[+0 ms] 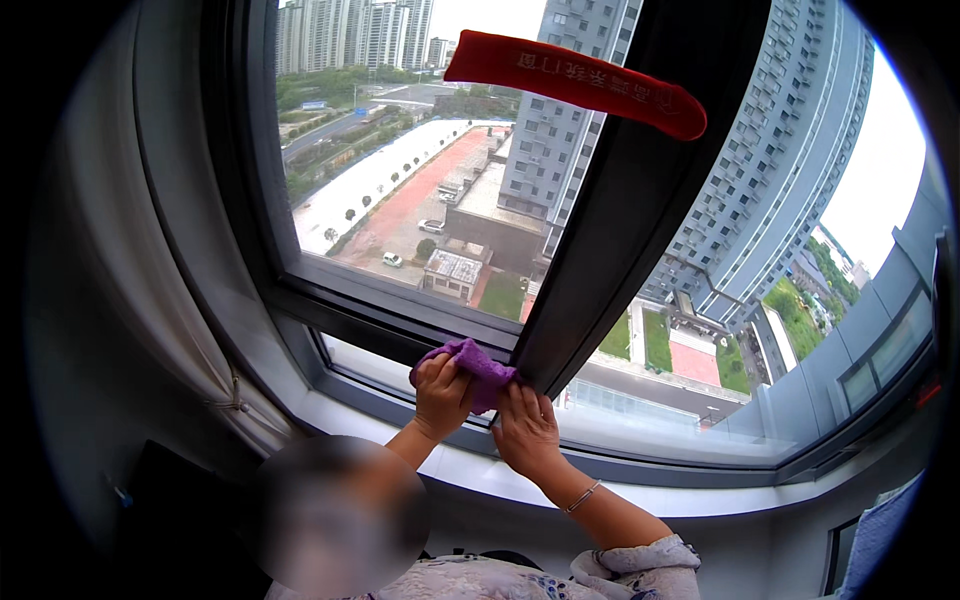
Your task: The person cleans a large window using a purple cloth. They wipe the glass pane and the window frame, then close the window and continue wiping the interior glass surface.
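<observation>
My left hand (441, 397) is closed around a crumpled purple cloth (480, 372), pressing it to the lower rail of a dark window sash (385, 330). Just to the right, my right hand (527, 432) rests with its fingers stretched out against the foot of the dark upright frame (590, 235). Its fingertips meet the cloth's right edge, and a thin bracelet (582, 497) circles that wrist. The cloth hides the contact between the left fingertips and the rail.
A red fabric sleeve (575, 85) juts across the upright frame at the top. Below the window runs a white sill (480, 480). A pale curtain (150, 260) hangs at the left, tied back. A blurred round patch covers the lower left. Tall buildings stand outside.
</observation>
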